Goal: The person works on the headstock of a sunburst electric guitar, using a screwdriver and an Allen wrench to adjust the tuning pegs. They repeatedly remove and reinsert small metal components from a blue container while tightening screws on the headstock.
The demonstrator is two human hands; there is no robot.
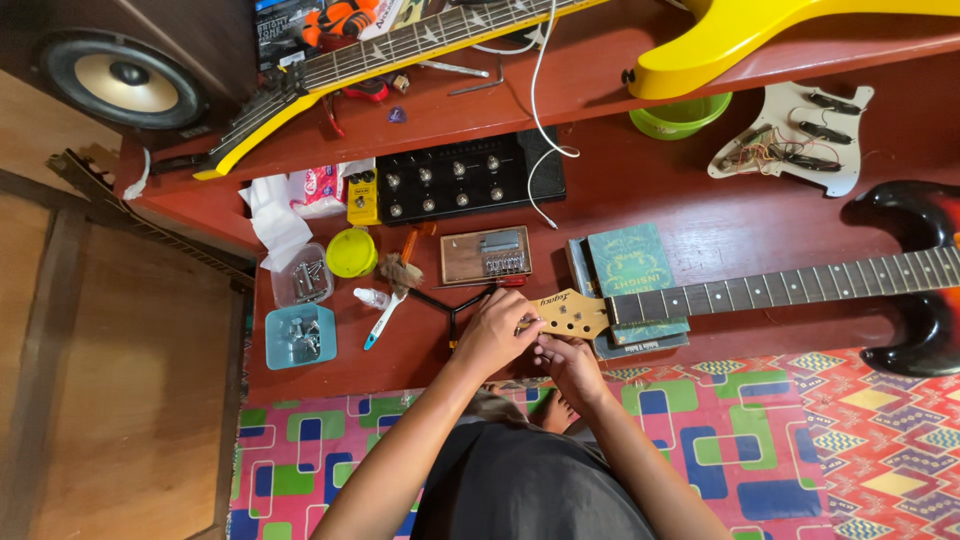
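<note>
An electric guitar lies across the red wooden surface; its pale wooden headstock rests beside a stack of books, its neck runs right to a dark sunburst body. My left hand grips the headstock's near edge from the left. My right hand sits just below the headstock, fingers pinched at its lower edge; whatever small part it holds is hidden.
A blue tray and a clear tub hold metal hardware. Nearby lie a black Y-shaped wrench, a toothbrush, a bridge in a box, a black pedal unit, a white pickguard and a yellow guitar.
</note>
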